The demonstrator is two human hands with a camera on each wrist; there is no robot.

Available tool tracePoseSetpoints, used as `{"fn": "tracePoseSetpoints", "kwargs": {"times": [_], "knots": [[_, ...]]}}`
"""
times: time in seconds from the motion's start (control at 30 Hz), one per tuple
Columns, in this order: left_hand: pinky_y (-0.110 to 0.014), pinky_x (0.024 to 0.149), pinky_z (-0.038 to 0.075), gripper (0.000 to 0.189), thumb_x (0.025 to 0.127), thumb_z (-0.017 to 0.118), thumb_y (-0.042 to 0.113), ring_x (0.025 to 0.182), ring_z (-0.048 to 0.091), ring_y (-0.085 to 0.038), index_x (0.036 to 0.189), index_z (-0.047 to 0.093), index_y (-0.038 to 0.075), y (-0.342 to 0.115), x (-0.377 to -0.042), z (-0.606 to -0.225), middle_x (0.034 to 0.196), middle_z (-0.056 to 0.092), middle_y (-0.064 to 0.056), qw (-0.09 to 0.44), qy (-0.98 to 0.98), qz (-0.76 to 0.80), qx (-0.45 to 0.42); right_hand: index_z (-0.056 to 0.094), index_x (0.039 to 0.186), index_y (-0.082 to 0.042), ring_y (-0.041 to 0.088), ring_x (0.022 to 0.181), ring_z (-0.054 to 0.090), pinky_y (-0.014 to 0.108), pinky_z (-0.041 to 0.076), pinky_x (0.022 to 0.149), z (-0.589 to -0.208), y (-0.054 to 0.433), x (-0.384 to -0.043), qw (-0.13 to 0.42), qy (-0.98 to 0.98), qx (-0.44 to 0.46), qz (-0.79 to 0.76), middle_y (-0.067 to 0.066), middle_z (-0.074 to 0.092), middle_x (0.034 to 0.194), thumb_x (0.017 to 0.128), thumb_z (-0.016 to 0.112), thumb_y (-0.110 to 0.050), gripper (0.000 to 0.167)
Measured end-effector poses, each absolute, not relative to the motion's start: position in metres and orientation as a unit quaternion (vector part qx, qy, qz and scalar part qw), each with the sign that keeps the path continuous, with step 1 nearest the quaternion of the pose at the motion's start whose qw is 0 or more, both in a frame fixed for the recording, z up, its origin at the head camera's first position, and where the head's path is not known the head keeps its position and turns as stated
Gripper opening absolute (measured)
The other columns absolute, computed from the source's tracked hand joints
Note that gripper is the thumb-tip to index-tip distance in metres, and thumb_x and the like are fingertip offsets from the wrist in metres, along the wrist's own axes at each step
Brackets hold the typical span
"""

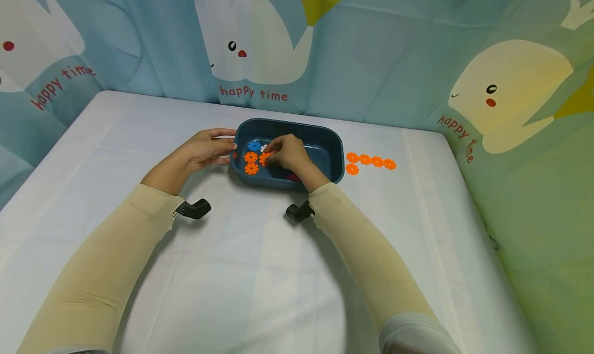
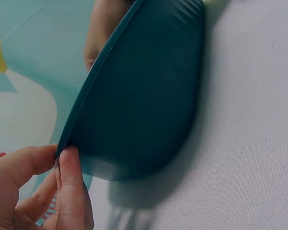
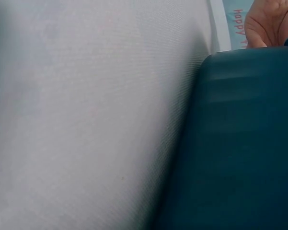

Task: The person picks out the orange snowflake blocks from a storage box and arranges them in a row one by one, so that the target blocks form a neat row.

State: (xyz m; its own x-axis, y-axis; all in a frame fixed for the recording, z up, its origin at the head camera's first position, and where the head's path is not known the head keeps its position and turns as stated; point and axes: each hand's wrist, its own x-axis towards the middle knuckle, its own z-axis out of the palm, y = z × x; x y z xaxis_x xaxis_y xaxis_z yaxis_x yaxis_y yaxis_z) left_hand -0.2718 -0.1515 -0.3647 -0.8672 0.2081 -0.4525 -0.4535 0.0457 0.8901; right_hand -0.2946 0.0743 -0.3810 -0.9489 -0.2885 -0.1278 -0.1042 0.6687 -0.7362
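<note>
The tub stands on the desk near its far edge, before a whale-print curtain. Only the head view looks inside: a blue disc, a partly covered white disc and three orange discs lie toward the left end. It alone also shows five loose discs, orange too, just right of the tub: four in a row, one on the near side of the row's left end. The left grip is at the tub's left end; the left wrist view adds that thumb and fingers pinch the rim from both sides. The right grip reaches into the tub, fingers bent down at the orange discs; whether it grasps one, I cannot tell. The right wrist view gives mainly desk and outer wall, which hides the contents.
</note>
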Motion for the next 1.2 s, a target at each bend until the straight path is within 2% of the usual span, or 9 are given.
{"fn": "tracePoseSetpoints", "kwargs": {"times": [0.37, 0.53, 0.87, 1.2], "knots": [[-0.019, 0.071, 0.058, 0.058, 0.098, 0.06, 0.008, 0.102, 0.065, -0.009, 0.151, 0.039, 0.014, -0.1509, -0.2718, -0.3639, 0.144, 0.047, -0.009, 0.24, 0.684, 0.683, -0.094, 0.074, 0.098, -0.001, 0.021, 0.07, 0.068, 0.028, 0.058, 0.067, -0.3777, 0.0755, -0.2931, 0.143, 0.889, -0.095, -0.425, 0.014, 0.072, 0.093, 0.084, 0.077, -0.004, 0.014], [-0.019, 0.07, 0.058, 0.057, 0.098, 0.059, 0.007, 0.101, 0.064, -0.009, 0.151, 0.039, 0.013, -0.1504, -0.2714, -0.3629, 0.143, 0.046, -0.01, 0.24, 0.681, 0.686, -0.094, 0.074, 0.1, 0.0, 0.025, 0.077, 0.071, 0.03, 0.059, 0.068, -0.3768, 0.0764, -0.2927, 0.151, 0.879, -0.089, -0.443, 0.018, 0.073, 0.095, 0.084, 0.075, -0.002, 0.016], [-0.019, 0.072, 0.058, 0.057, 0.098, 0.058, 0.007, 0.117, 0.057, -0.018, 0.151, 0.039, 0.014, -0.1505, -0.2724, -0.3629, 0.139, 0.047, -0.008, 0.242, 0.682, 0.683, -0.097, 0.073, 0.106, 0.001, 0.025, 0.084, 0.072, 0.031, 0.06, 0.072, -0.3731, 0.0797, -0.2918, 0.163, 0.869, -0.069, -0.463, 0.018, 0.073, 0.102, 0.086, 0.073, -0.002, 0.02], [-0.019, 0.072, 0.058, 0.058, 0.098, 0.06, 0.007, 0.104, 0.062, -0.012, 0.151, 0.04, 0.014, -0.151, -0.2745, -0.3616, 0.132, 0.051, -0.004, 0.244, 0.683, 0.681, -0.103, 0.074, 0.106, 0.0, 0.023, 0.082, 0.07, 0.032, 0.06, 0.073, -0.3713, 0.0822, -0.292, 0.165, 0.868, -0.056, -0.466, 0.017, 0.073, 0.102, 0.088, 0.072, -0.003, 0.019]]}}
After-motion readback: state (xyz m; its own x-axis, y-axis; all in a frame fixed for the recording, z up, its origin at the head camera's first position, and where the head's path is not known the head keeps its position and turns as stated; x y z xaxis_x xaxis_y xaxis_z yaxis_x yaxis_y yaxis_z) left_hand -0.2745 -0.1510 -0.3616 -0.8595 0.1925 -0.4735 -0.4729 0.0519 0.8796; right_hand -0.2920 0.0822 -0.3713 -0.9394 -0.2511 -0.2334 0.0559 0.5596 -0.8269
